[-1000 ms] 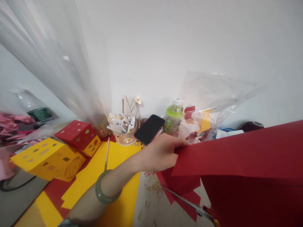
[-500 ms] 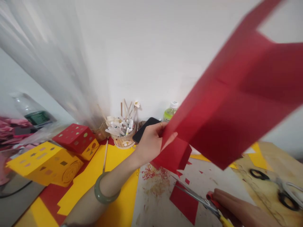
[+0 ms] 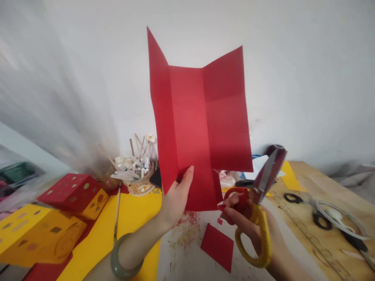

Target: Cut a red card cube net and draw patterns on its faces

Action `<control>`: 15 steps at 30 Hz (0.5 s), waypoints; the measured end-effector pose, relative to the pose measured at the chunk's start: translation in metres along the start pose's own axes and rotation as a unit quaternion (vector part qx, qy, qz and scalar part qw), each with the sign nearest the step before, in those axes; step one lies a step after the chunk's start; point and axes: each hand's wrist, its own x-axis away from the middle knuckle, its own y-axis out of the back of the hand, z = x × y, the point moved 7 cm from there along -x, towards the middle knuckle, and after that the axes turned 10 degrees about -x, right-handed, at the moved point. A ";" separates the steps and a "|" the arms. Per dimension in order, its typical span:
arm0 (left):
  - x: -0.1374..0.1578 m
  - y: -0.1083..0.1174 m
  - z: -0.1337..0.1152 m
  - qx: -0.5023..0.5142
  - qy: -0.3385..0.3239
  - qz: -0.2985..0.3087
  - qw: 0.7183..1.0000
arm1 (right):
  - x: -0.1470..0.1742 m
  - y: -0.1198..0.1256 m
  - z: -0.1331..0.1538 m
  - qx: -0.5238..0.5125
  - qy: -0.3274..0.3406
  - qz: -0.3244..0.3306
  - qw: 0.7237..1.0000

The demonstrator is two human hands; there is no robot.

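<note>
Left hand (image 3: pixel 175 197) pinches the creased red paper sheet (image 3: pixel 199 125) upright by its bottom edge; right hand (image 3: pixel 249 222) grips the scissors (image 3: pixel 258 207), blades shut, beside it. Keep the sheet taut; cut along a crease.

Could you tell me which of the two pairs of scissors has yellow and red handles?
The scissors in the right hand, beside the folded red paper. The other scissors, lying on the table, have black handles.

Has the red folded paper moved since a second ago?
Yes. The red folded paper, pinched by the left hand, has swung up from low at the right to stand upright before the wall.
</note>
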 end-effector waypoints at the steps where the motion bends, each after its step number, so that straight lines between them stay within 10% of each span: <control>1: 0.002 -0.001 0.000 -0.007 0.008 0.003 1.000 | -0.001 -0.004 0.003 0.008 -0.007 0.008 1.000; 5: 0.007 -0.003 -0.004 0.006 0.048 0.052 0.998 | -0.004 0.001 0.007 0.047 0.003 0.023 0.999; 15: 0.011 -0.014 0.014 0.139 0.133 0.101 0.976 | -0.019 0.087 0.020 0.137 0.058 -0.182 0.972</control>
